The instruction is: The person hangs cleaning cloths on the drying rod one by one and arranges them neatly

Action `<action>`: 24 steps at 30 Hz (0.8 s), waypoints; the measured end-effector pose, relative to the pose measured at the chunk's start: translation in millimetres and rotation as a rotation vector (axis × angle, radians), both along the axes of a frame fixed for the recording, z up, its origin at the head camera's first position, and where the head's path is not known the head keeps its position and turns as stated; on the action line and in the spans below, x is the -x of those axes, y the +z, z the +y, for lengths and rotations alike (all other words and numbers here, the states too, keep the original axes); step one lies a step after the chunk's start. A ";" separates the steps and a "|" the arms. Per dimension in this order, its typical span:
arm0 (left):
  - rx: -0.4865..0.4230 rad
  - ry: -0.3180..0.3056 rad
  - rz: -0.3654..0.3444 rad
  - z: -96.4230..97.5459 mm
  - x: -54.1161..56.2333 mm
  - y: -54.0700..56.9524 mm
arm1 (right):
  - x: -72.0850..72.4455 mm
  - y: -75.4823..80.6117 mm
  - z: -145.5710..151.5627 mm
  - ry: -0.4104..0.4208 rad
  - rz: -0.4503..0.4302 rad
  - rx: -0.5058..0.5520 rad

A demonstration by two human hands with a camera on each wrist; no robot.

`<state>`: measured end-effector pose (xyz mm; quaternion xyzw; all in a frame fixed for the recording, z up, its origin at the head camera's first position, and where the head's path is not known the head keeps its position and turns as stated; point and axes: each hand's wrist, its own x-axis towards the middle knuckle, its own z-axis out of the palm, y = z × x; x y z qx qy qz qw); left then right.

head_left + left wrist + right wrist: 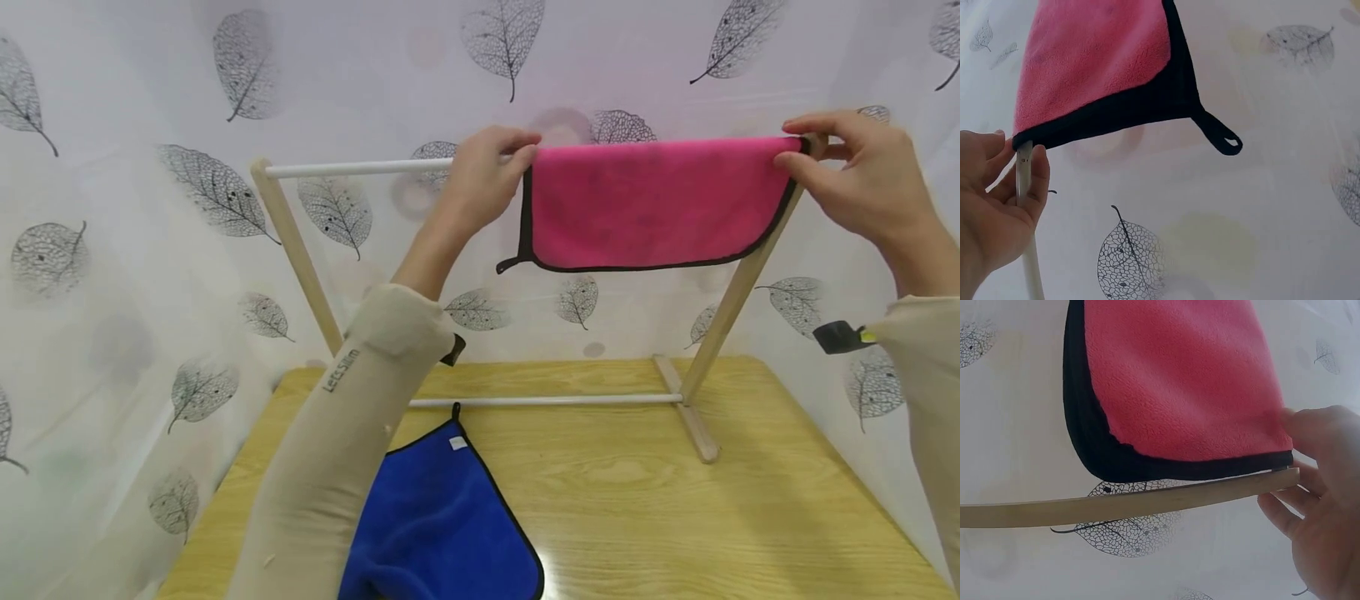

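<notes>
A pink towel [660,204] with black edging hangs folded over the white top rail [360,168] of a rack. At its upper left end my left hand [491,175] pinches the towel's edge, fingers curled about the rail. My right hand [862,171] pinches the upper right edge between thumb and fingers, beside the top of the wooden post [1129,503]. The left wrist view shows the towel's black hanging loop [1225,137] dangling free at a lower corner. A blue towel [450,517] with black edging lies on the table, partly covered by my left sleeve.
The rack's left post [296,250] leans behind my left forearm. Its right foot [690,417] stands on the wood-grain table [622,492], and a lower white rail [547,401] crosses near the back edge. A leaf-patterned curtain [112,358] hangs behind.
</notes>
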<state>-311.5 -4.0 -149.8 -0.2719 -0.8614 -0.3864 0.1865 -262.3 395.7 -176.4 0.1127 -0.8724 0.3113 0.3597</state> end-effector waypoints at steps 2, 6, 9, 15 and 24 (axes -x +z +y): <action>-0.085 -0.023 0.030 -2.0 -2.0 -2.7 | -1.6 -3.2 -3.2 -0.037 0.067 0.014; -0.208 -0.037 0.087 -9.0 -6.5 -5.8 | -8.9 -5.4 -13.2 -0.106 0.233 0.064; -0.268 -0.043 0.125 -17.5 -10.9 -7.2 | -19.6 -4.0 -25.8 -0.122 0.280 0.126; -0.306 -0.080 0.137 -37.5 -27.5 -14.2 | -43.0 -10.2 -46.5 -0.143 0.210 0.195; -0.209 -0.064 0.135 -77.8 -48.2 -42.8 | -46.0 -45.5 -43.2 0.059 0.180 0.212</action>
